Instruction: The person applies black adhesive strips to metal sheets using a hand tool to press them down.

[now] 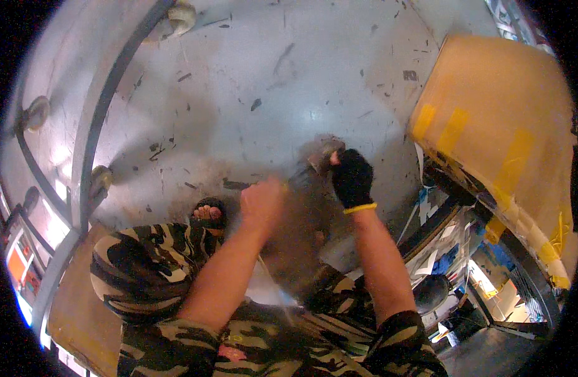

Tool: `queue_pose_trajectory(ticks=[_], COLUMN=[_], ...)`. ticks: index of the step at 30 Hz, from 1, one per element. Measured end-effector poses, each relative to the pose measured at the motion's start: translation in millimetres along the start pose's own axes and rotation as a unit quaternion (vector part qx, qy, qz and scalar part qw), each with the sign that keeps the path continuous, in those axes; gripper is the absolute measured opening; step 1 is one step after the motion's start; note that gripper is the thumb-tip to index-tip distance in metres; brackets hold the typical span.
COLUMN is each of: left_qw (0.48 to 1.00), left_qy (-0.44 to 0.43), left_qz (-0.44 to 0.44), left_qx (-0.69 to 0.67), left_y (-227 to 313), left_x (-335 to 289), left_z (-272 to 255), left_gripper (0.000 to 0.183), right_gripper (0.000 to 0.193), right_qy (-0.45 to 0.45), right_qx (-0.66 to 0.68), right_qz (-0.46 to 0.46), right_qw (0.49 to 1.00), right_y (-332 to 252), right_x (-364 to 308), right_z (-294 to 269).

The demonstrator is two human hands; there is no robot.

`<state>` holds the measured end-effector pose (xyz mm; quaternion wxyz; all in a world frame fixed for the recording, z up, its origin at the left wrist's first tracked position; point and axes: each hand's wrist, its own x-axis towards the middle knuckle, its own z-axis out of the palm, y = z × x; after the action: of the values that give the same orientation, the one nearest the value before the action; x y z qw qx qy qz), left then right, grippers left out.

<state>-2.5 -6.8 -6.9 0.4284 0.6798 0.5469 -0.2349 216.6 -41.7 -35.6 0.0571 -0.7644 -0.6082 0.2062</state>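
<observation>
My bare left hand [262, 204] is smeared by motion, its fingers curled in toward the middle. Close to its right is my right hand [353, 181], in a black glove with a yellow cuff and bare fingertips. That hand is closed at the edge of a blurred brownish-grey thing [302, 235], which spreads between my forearms toward my lap. What either hand grips is too smeared to name. Beyond the right fingers shows a brown, rounded shape [323, 149], its kind unclear. Bare toes in dark footwear [208, 213] stick out left of my left hand.
A large cardboard box [496, 94] with yellow tape stands at right, above a dark metal frame [521, 251] with cluttered items. On the left, a curved grey metal bar [91, 138] and caster wheels [100, 180] rest by the scuffed grey floor [238, 75]. Brown board [78, 308] lies lower left.
</observation>
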Motion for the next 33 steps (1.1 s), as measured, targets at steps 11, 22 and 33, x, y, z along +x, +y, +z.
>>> queue_pose_trajectory(ticks=[11,22,33], left_qw=[0.99,0.988,0.991], left_qy=[-0.128,-0.146,-0.126], left_qz=[0.0,-0.011,-0.004], left_qx=[0.051,0.038,0.043], left_y=[-23.0,-23.1,-34.3], left_x=[41.0,49.6,57.5], left_z=[-17.3,-28.1,-7.7], left_gripper=[0.032,0.038,0.035], right_gripper=[0.02,0.01,0.008], right_qy=[-0.052,-0.066,-0.097], right_qx=[0.083,0.027,0.055], right_qz=[0.0,-0.147,-0.155], right_qw=[0.995,0.987,0.982], right_y=[17.8,22.7,22.7], right_x=[32.7,44.2,47.0], right_z=[-9.8,6.3,23.2])
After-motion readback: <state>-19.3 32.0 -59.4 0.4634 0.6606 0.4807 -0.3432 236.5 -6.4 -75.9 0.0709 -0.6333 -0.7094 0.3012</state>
